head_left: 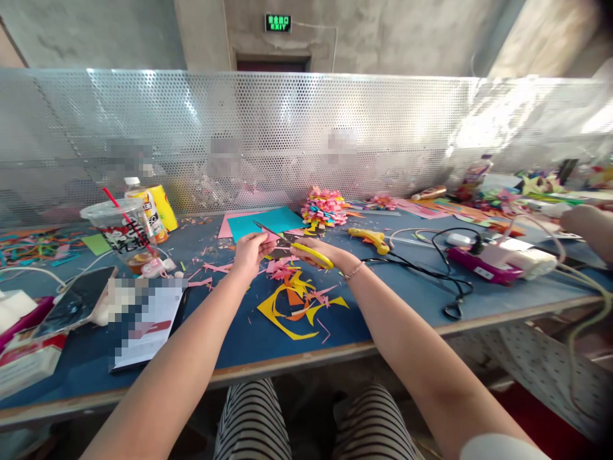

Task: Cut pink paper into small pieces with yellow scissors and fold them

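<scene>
Two knees in striped trousers (251, 418) sit under the table's near edge (330, 358). Just behind that edge, yellow offcuts (282, 322) and pink scraps (282, 269) litter the blue tabletop in front of the hands. To the left lie a tablet (151, 335) and, beyond it, a phone (79, 299); to the right, black cables (407, 267) run toward a purple power strip (486, 265). Above the scraps, the left hand (249, 254) pinches a small pink paper (272, 237) between thumb and fingers, and the right hand (328, 250) is closed around yellow-handled scissors (317, 255), blades pointing left across it. A yellow glue gun (371, 239) lies beside the right hand; a lidded cup (117, 223) stands far left. Behind the hands are a teal sheet (268, 220) and a ruffled paper ball (323, 207), then a perforated metal screen (287, 128).
</scene>
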`<action>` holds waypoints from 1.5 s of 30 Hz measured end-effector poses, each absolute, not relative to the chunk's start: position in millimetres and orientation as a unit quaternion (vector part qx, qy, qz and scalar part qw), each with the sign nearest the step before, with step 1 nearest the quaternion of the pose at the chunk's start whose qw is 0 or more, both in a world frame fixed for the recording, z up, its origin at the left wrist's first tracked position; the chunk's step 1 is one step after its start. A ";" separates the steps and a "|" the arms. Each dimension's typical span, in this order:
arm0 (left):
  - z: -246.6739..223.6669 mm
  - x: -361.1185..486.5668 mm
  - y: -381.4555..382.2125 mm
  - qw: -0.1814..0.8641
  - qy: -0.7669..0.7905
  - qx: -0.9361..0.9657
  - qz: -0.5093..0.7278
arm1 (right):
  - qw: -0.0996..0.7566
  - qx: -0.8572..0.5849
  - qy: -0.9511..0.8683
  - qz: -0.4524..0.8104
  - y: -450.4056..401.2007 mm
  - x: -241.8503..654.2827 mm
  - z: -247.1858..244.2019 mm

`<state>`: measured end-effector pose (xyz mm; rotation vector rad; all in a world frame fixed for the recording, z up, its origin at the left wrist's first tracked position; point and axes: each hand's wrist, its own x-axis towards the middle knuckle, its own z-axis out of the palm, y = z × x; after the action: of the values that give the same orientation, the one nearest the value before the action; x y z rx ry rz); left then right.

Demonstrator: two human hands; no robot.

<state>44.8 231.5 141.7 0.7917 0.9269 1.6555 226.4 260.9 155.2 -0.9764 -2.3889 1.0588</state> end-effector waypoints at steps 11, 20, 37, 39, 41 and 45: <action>141.1 46.6 231.2 0.517 0.384 0.342 0.684 | 0.154 -0.326 -0.807 0.468 261.5 226.8 153.8; 141.1 46.2 230.7 0.517 0.394 0.344 0.678 | 0.171 -0.328 -0.818 0.441 262.9 227.1 150.3; 144.1 47.0 228.5 0.524 0.384 0.331 0.685 | 0.192 -0.346 -0.850 0.349 257.7 225.3 158.9; 143.1 47.0 229.0 0.523 0.383 0.335 0.683 | 0.197 -0.333 -0.861 0.329 258.6 224.5 158.4; 141.7 46.8 229.6 0.524 0.381 0.343 0.680 | 0.208 -0.340 -0.864 0.309 260.7 223.1 157.5; 139.2 46.1 231.4 0.517 0.363 0.351 0.691 | 0.252 -0.447 -0.841 0.171 272.1 221.7 151.1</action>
<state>46.1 231.4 139.2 0.8428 0.8711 1.6585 221.7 272.1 151.1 -1.2164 -2.2869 0.4661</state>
